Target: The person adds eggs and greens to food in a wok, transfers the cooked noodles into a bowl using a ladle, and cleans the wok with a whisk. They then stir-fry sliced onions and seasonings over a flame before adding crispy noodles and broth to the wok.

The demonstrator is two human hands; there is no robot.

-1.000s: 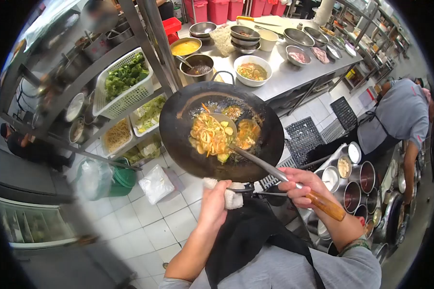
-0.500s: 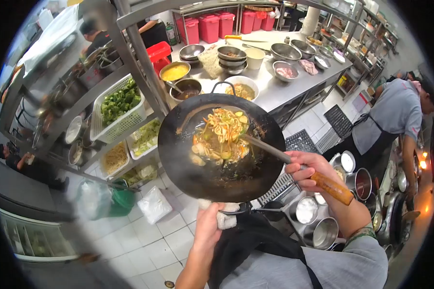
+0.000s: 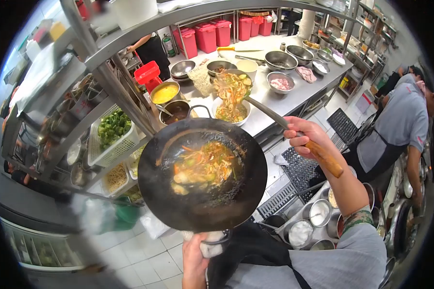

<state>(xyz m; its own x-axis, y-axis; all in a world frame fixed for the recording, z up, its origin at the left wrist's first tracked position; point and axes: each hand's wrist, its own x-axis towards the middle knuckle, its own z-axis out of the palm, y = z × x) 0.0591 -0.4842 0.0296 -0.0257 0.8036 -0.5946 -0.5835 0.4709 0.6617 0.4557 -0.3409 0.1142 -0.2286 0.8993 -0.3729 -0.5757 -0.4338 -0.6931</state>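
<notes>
Holding a loaded ladle [image 3: 269, 112] over a white bowl [image 3: 249, 111]

Seen from the head camera, the right hand [image 3: 306, 137] is closed around the ladle, its fingers wrapped where the metal shaft meets the wooden grip. The ladle slants up and to the left, its head full of noodle-like strands and vegetable pieces [image 3: 232, 91], some of which hang down in a cluster towards the white bowl, where more such food shows. Whether the hanging strands touch it I cannot tell.

The left hand [image 3: 195, 255] is closed on a pale folded cloth [image 3: 212, 249] at the near edge of the dark wok [image 3: 202, 207]; the grip beneath the cloth is partly hidden. The wok is tilted, its inside facing the camera, with a mixed heap of food [image 3: 205, 166] in the middle.

The white bowl stands on the metal worktop [image 3: 294, 102], beyond the wok's far edge. To its left are a pot of yellow liquid [image 3: 165, 92] and a pot of dark liquid [image 3: 177, 111]; to its right, farther off, is a steel bowl of pink pieces [image 3: 280, 83]. A basket of broccoli [image 3: 115, 126] sits on the left. On the right, another person [image 3: 400, 111] in grey leans over pans.
</notes>
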